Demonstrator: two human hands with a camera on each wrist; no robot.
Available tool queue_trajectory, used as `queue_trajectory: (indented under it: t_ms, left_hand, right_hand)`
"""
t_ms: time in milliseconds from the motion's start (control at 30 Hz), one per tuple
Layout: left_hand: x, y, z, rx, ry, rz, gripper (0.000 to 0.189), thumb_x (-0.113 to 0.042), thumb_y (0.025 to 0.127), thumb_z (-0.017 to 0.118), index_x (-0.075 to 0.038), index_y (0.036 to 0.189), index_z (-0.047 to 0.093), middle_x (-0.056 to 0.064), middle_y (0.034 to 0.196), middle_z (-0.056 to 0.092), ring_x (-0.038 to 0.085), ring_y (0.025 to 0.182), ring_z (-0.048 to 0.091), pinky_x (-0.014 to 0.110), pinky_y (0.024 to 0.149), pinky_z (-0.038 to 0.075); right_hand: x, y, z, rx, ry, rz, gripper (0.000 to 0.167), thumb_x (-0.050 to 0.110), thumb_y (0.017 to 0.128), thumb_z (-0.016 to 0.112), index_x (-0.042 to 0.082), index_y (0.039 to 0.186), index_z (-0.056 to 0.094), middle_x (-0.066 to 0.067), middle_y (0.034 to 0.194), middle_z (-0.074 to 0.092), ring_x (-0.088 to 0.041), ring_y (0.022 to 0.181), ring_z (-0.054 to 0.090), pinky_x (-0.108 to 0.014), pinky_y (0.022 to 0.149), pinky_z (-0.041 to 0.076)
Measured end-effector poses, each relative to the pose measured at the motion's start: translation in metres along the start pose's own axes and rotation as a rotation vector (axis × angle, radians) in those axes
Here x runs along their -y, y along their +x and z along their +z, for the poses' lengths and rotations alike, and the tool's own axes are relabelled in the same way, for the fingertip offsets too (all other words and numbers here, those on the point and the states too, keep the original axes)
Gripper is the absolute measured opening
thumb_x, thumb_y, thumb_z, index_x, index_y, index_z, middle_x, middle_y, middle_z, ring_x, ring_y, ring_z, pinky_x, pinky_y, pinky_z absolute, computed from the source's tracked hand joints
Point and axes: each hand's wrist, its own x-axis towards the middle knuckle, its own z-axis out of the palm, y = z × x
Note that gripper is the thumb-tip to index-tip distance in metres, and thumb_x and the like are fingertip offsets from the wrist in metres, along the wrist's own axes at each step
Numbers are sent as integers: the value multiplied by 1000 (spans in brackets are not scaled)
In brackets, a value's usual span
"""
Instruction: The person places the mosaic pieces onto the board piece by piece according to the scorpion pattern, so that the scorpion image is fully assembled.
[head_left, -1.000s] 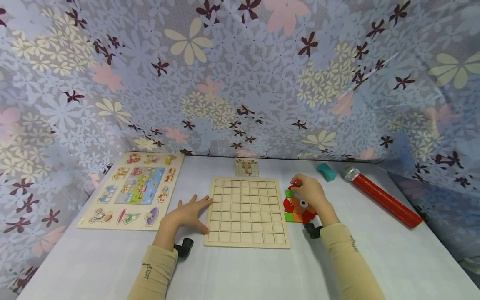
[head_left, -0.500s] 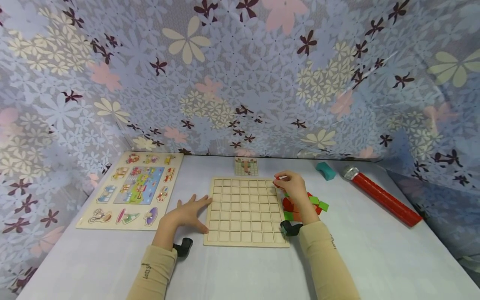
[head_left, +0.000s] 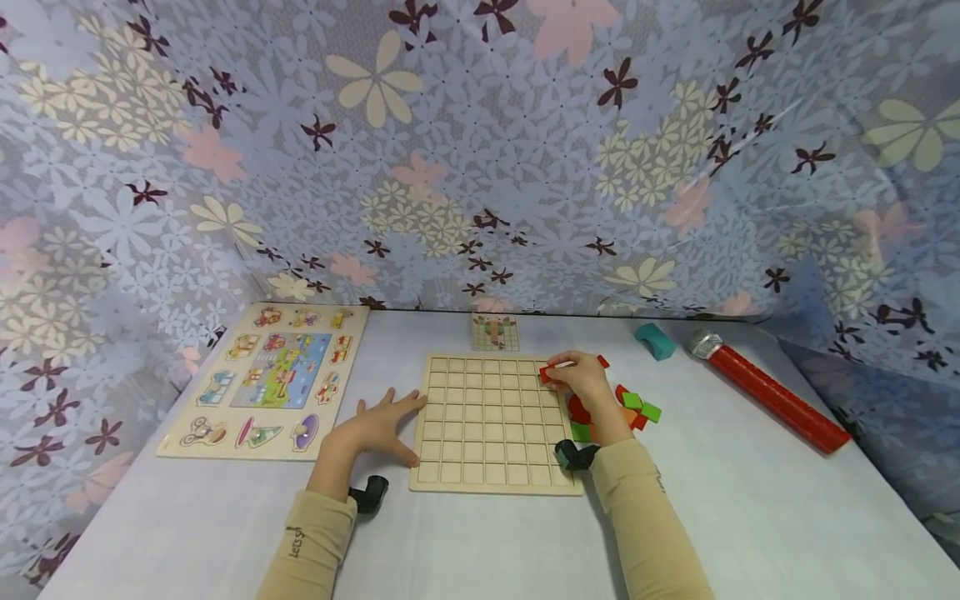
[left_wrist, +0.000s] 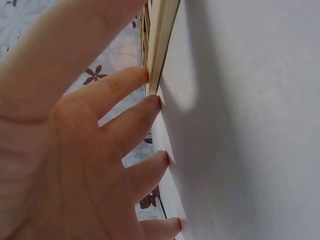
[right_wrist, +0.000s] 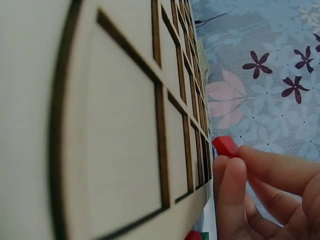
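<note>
A wooden grid board with square cells lies in the middle of the white table. My left hand is spread at its left side, thumb and fingertips right at the edge; in the left wrist view the fingers stand apart and straight. Between thumb and index finger, my right hand pinches a small red tile over the board's far right corner. Red, green and orange tiles lie right of the board, partly hidden by the right hand and forearm. One more red tile shows just beyond the right hand.
A small pattern card lies behind the board. On the left is a picture puzzle board. A teal curved block and a red stick with a silver head lie at the right. A flowered cloth hangs behind the table.
My right hand has moved left from the tile pile to the board's far right corner, carrying the red tile, uncovering some of the pile. The left hand stays in place.
</note>
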Motion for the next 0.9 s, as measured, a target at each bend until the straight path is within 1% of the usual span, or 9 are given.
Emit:
queue_trajectory:
  t_ms: [267,533,767,900]
  left_hand:
    - [0,0,0,5,4,5,95,-24,62,84,-11,143,36,10,152,23,42,139,7,71,101,-5]
    - [1,0,1,2,1,0,95,-24,62,85,-11,143,36,10,152,24,42,139,6,70,101,-5]
    - [1,0,1,5,7,-3,95,-25,62,84,-12,143,36,9,152,24,41,139,6,70,101,-5]
    - [1,1,0,6,3,-1,95,-25,63,84,-12,143,36,10,152,23,41,139,6,70,101,-5]
  right_hand:
    - [-2,0,1,-3,-4,20,27,-2,86,59,-11,111,58,-21,100,60,-7,57,62,-22,60,55]
    - [-3,0,2,-1,-48,11,25,-1,87,59,-11,110,59,-21,99,61,-7,58,61,-20,60,54]
    - [-3,0,2,23,-119,-30,25,0,88,57,-12,110,59,-23,100,61,-8,58,61,-21,60,54]
    - [-3,1,2,20,-123,-26,24,1,88,57,-11,110,60,-21,99,62,-8,59,61,-21,61,54]
